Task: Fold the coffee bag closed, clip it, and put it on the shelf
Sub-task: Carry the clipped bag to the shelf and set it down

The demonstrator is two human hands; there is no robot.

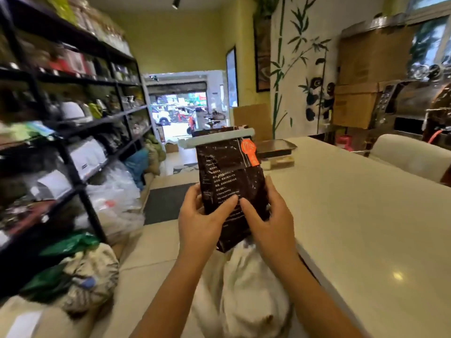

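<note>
The dark brown coffee bag (pixel 229 172) stands upright in mid-air in front of me, with white print and an orange label near its top right. A pale grey-green clip (pixel 217 139) clamps across its folded top. My left hand (pixel 202 215) grips the bag's lower left side, thumb across the front. On the lower right side, my right hand (pixel 268 215) holds it the same way. The black metal shelf (pixel 80 176) runs along the left wall, crowded with bags and packets.
A long white table (pixel 353 215) fills the right side, with a metal tray (pixel 275 146) at its far end. Sacks and plastic bags (pixel 114 198) pile on the floor under the shelf. A white sack (pixel 244 289) sits below my arms. Cardboard boxes (pixel 361 89) and a machine stand at back right.
</note>
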